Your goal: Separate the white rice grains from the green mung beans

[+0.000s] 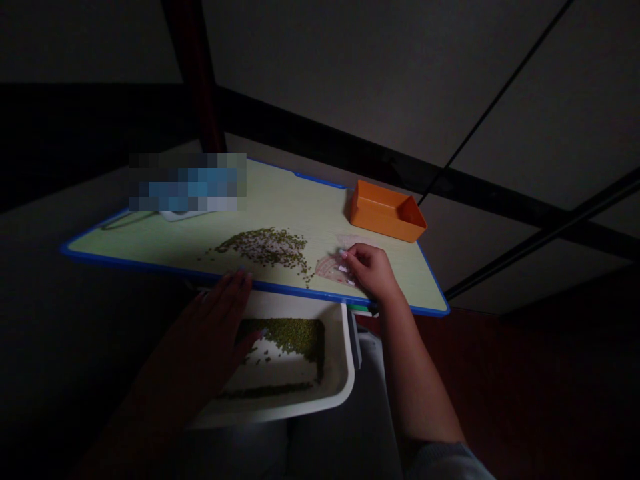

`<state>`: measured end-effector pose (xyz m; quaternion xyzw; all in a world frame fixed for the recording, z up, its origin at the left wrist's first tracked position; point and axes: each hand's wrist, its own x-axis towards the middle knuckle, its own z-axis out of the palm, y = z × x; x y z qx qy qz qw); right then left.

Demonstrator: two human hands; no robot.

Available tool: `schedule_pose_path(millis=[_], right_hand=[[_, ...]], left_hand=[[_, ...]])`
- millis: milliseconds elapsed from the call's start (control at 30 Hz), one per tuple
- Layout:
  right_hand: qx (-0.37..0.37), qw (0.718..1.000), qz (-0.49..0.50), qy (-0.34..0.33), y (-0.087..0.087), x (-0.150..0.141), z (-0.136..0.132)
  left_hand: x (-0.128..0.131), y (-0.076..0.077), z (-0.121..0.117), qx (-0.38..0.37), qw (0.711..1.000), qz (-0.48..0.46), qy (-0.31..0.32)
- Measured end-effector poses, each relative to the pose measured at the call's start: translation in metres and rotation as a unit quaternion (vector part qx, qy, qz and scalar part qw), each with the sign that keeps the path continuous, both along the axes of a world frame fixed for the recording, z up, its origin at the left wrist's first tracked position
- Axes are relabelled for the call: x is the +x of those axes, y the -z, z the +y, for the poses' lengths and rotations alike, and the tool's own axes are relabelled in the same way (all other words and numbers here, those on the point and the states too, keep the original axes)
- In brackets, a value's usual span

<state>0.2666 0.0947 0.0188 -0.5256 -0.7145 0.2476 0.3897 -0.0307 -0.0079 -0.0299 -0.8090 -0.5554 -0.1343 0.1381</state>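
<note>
A pile of small green beans (265, 247) lies on a pale tabletop with a blue rim (165, 264). Below the table's near edge sits a white tray (345, 383) with more green beans (295, 333) along its sides. My left hand (220, 320) lies over the tray's left rim with fingers stretched toward the table edge, holding the tray. My right hand (370, 270) rests on the table, fingers closed on a clear pinkish plastic triangle ruler (330, 267) that stands beside the bean pile.
An orange rectangular box (387, 212) stands at the table's far right corner. A white object (180, 215) with a cord lies at the far left, partly blurred out. The surroundings are dark; tiled floor lies beyond.
</note>
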Motion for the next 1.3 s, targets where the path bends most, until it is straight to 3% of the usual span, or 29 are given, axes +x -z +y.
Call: schedule_pose_path(millis=[167, 300, 500, 600, 767, 967, 1100, 1200, 1300], right_hand=[[0.052, 0.991, -0.116, 0.038, -0.005, -0.004, -0.001], [0.083, 0.965, -0.23, 0.095, -0.012, -0.009, -0.003], [0.053, 0.909, -0.348, 0.223, -0.02, -0.014, -0.004], [0.043, 0.896, -0.368, 0.244, -0.019, -0.018, -0.001], [0.084, 0.9, -0.371, 0.213, -0.016, -0.029, 0.01], [0.119, 0.943, -0.253, 0.18, -0.015, -0.024, 0.016], [0.099, 0.985, -0.114, 0.08, -0.011, -0.015, 0.012], [0.074, 0.994, -0.083, 0.008, -0.008, -0.012, 0.008], [0.076, 0.993, -0.089, -0.007, -0.007, -0.011, 0.006]], left_hand=[[0.0, 0.003, 0.001, 0.003, 1.0, -0.004, 0.0], [0.0, 0.003, 0.001, 0.006, 1.0, 0.002, -0.003], [0.0, 0.002, 0.001, 0.01, 1.0, 0.006, -0.001], [0.0, 0.003, 0.001, 0.008, 1.0, 0.004, 0.001], [0.0, 0.002, 0.0, -0.002, 1.0, -0.007, -0.006], [0.002, -0.003, 0.001, -0.033, 0.999, -0.014, -0.012], [0.003, -0.005, -0.001, -0.035, 0.999, -0.01, -0.015], [0.003, -0.005, -0.002, -0.036, 0.999, -0.007, -0.015], [0.003, -0.005, -0.002, -0.029, 0.999, -0.007, -0.013]])
